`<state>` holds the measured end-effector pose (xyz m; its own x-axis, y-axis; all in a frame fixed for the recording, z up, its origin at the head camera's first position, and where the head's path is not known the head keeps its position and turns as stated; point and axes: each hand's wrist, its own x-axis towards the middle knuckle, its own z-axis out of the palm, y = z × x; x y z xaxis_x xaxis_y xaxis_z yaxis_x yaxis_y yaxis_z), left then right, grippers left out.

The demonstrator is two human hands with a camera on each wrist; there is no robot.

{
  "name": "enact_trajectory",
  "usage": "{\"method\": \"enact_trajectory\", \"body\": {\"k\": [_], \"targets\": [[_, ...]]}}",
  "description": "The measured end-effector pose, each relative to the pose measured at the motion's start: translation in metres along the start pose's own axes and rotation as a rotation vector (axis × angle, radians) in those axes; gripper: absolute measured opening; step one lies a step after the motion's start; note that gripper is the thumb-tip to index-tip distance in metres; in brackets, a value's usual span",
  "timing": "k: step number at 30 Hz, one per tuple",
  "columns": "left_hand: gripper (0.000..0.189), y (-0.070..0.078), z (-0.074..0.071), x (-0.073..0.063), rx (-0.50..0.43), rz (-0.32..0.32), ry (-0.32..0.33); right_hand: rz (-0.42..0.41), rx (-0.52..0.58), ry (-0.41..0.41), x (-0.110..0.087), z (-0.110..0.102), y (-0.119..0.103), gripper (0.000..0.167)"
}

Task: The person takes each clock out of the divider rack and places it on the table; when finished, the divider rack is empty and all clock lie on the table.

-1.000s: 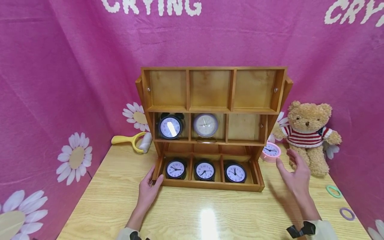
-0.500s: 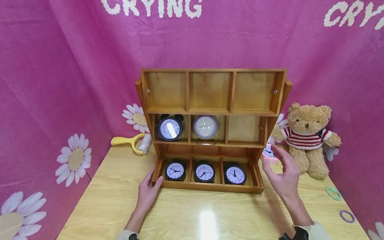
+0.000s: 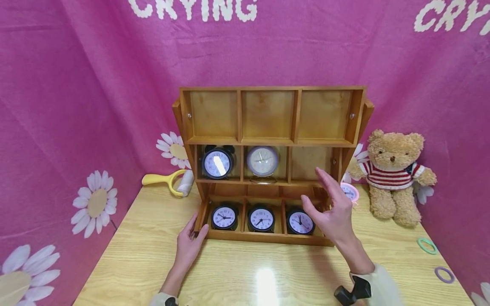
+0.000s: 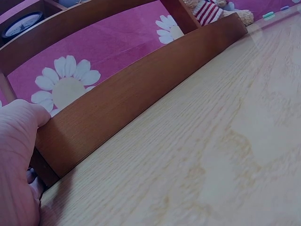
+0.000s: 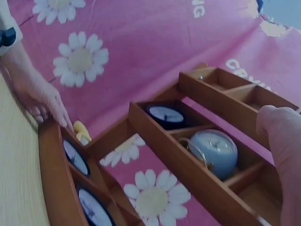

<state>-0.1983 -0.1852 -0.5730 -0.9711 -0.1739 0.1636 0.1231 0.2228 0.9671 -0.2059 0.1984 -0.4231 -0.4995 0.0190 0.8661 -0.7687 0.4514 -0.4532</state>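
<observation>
Head view shows a wooden rack (image 3: 268, 240) of three tiers, each with three compartments, standing on the table (image 3: 229, 272) toward its back edge. The left hand (image 3: 190, 240) grips the front left corner of the lowest tier, thumb on the front board and fingers along the outer end. The right hand (image 3: 334, 216) hangs in front of the rack's right end, thumb and index finger spread wide and holding nothing; whether it touches the wood I cannot tell. Each compartment of the lowest tier holds a black clock: left (image 3: 224, 217), middle (image 3: 261, 219) and right (image 3: 300, 222). In the middle tier, a black twin-bell clock (image 3: 214, 163) stands in the left compartment and a lilac clock (image 3: 262, 161) in the centre one. A pink clock (image 3: 349, 194) is on the table just beyond the right hand, between the rack and a teddy bear (image 3: 391, 175) in a striped jumper by the back right corner. A green ring (image 3: 427, 252) and a purple ring (image 3: 445, 281) lie near the right edge. Toward the back left corner is a yellow-handled roller (image 3: 155, 179). Magenta cloth (image 3: 268, 55) with daisies hangs behind.
</observation>
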Motion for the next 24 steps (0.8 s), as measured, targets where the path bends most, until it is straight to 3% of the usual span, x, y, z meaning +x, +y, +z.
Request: {"method": "enact_trajectory", "body": {"k": [11,24], "targets": [[0.063,0.0,-0.001,0.0,0.037,0.006,0.002,0.069,0.043,-0.17,0.024,0.041,-0.006,0.078],[0.064,0.003,-0.002,-0.001,0.036,-0.007,-0.007,0.109,-0.137,-0.317,0.052,0.084,-0.001,0.085]]}}
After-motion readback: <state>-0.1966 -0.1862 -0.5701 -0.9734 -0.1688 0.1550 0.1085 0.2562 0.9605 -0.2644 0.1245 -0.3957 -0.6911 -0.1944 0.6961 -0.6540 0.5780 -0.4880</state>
